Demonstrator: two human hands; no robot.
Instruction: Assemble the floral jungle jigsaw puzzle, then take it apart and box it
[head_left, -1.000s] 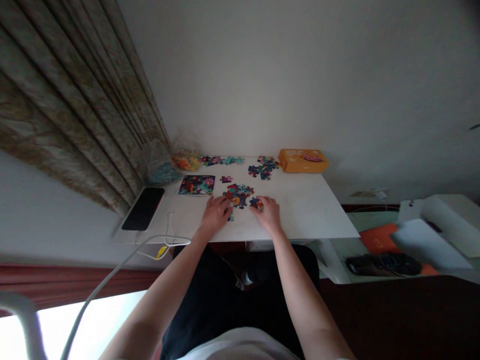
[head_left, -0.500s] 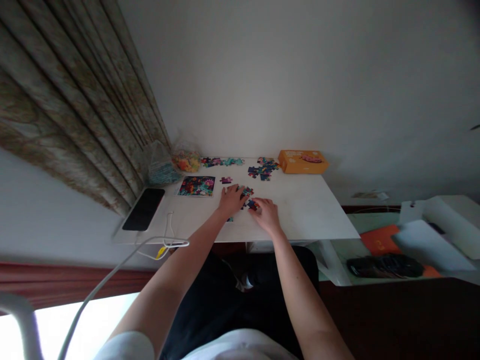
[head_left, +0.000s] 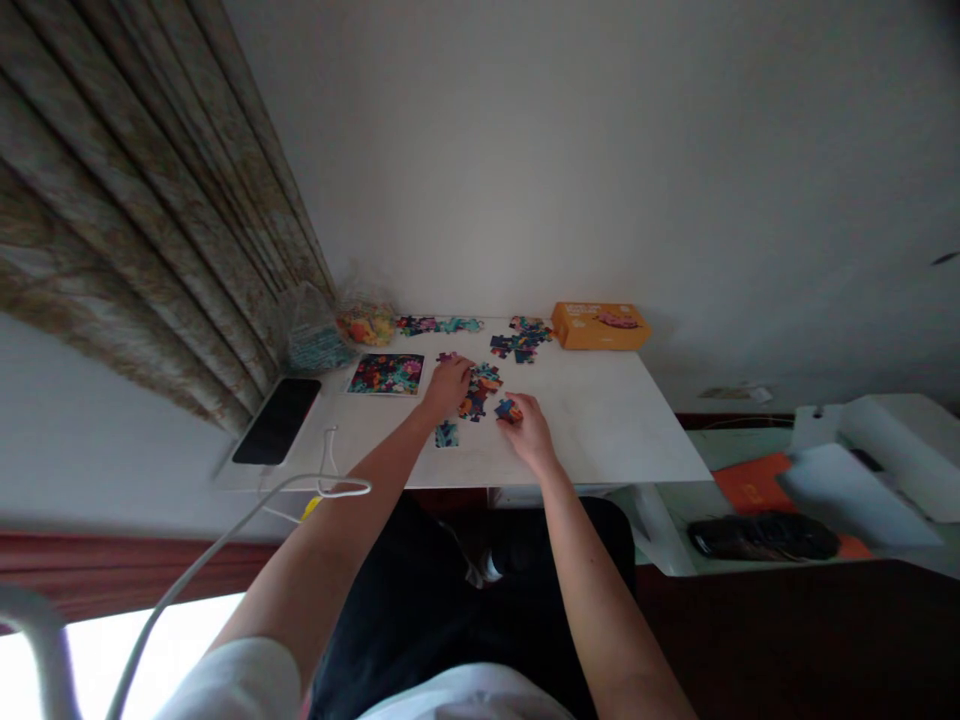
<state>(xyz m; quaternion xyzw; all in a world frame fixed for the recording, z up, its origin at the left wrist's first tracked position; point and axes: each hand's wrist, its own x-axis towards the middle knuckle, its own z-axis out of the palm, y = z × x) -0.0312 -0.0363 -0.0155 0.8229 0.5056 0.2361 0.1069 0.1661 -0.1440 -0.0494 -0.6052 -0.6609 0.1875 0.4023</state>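
Puzzle piece, pinched by right hand, lay right of puzzle cluster; left hand, grip unclear, at its left.

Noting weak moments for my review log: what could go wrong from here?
The left hand sits right against or just over the patch of puzzle pieces, so a sideways move might shift it.

The teal piece lies close to the left forearm and toward the front of the desk; a dragging arm could push it off.

The right hand pinches a separate piece, which may slip if the grip loosens.
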